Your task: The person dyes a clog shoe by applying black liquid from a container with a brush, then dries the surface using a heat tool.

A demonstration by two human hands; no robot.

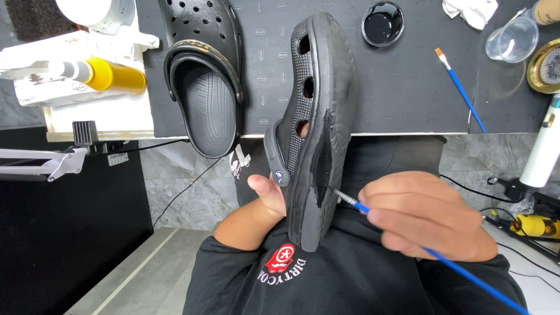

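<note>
Clog (318,125), black and held on edge over the lap, shows a wet glossy patch only near the heel of its sole, the rest looking dull and uncoated. The left hand (269,197) clamps its heel while the right hand (423,216) pinches a blue paintbrush (466,274), tip touching the patch. Its mate (205,76) lies on the tabletop (408,81) near a dish of black paint (382,23).

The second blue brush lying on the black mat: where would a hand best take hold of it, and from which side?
Probably mid-handle, from above. The spare brush lies flat on the black mat, bristles toward the far edge, with bare mat on both sides. The right hand is nearer but holds another brush; the left hand holds the clog.
</note>
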